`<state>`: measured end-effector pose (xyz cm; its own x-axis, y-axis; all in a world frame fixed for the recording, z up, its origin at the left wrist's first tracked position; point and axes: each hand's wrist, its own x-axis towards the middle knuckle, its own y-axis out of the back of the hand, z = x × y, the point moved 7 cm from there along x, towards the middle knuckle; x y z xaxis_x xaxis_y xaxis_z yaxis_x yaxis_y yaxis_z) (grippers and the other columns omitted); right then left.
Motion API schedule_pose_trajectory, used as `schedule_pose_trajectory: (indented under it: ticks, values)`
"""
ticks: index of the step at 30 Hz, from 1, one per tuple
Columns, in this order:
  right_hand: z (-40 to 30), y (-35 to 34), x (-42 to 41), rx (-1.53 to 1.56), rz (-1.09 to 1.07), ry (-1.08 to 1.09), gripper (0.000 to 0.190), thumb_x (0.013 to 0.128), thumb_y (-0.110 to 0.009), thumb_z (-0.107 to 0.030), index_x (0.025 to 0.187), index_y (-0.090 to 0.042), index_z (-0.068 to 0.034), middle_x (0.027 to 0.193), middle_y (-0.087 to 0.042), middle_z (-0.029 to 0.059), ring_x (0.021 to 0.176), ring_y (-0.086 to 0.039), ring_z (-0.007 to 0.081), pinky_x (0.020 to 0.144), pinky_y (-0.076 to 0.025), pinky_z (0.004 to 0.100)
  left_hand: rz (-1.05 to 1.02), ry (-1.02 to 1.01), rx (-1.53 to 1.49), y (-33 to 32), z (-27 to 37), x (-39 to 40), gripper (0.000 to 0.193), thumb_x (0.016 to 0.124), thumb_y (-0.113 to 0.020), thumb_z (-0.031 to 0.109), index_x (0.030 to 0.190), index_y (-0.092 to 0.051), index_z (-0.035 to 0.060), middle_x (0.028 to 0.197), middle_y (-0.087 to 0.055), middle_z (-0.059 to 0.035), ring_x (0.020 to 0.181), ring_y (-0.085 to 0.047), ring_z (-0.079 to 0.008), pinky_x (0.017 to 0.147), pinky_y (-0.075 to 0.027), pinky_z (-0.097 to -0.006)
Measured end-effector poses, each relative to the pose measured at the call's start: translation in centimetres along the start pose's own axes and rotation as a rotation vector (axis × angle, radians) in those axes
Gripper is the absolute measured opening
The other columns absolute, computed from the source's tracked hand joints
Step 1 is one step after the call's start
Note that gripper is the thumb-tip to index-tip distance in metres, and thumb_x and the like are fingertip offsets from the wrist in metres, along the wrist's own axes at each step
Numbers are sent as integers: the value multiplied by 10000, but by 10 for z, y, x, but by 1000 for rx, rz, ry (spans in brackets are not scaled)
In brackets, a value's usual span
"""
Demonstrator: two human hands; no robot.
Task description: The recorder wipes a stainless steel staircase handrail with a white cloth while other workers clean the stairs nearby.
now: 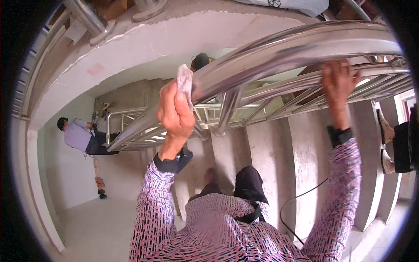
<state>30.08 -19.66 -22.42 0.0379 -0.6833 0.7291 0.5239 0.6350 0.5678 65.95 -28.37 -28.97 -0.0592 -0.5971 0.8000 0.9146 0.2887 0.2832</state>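
Note:
A thick, polished stainless steel handrail (301, 46) sweeps across a stair railing in front of me. My left hand (176, 109) grips a folded, pale, stained cloth (185, 83) against the handrail's side, with fingers curled. Farther right, my right hand (338, 82) is over the thinner lower rail (278, 88), its fingers bent around it just under the handrail. Motion blurs that hand, and its fingertips are partly hidden. A short steel post (228, 111) joins the rails between my hands.
Concrete steps (271, 144) run beneath me, with a black cable (284, 206) hanging over them. A person (78, 134) is on the lower level at left; another's head (201, 61) shows behind the handrail. Someone's shoes (386, 160) are on the steps at right.

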Motion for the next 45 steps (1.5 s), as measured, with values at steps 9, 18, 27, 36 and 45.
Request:
schedule_pose_trajectory:
  ticks: [9,18,27,36,45]
  values:
    - [-204,-10,-53,399,-146,164,153,710,-509,-202,757,-529,-58,796,-513,77,879,-462,225,880,-262,413,-56,-272,-443,-47,44,-68,286,834,-449,82,1041,-483,-114,949,-551,-239,841,-572,-361,725,-479,-419]
    - [-149,13,-57,558,-91,83,295,696,-576,-151,984,-566,-87,1055,-531,70,1078,-461,222,961,-230,424,-45,-340,-367,-86,68,-59,344,813,-528,129,1071,-481,-94,960,-551,-223,792,-571,-344,690,-477,-386]
    - [-46,16,-31,138,-43,-2,254,844,-451,-261,1024,-585,-139,1123,-523,34,1153,-409,213,1008,-131,454,-374,33,-367,-190,95,-26,138,799,-515,117,879,-487,7,740,-544,-183,679,-554,-338,597,-439,-416]
    - [-56,16,-12,61,-46,59,234,817,-445,-278,857,-607,-113,904,-592,22,1001,-494,226,968,-210,442,-348,-81,-389,-170,74,-53,430,727,-595,95,1097,-432,-51,927,-525,-215,823,-543,-350,730,-443,-433]
    - [-60,3,-6,52,-95,95,253,800,-434,-267,671,-578,-105,727,-580,49,786,-519,224,860,-316,369,-142,-314,-189,-147,57,-88,454,730,-537,-19,1163,-413,-75,1163,-435,-281,1067,-459,-404,891,-398,-435]
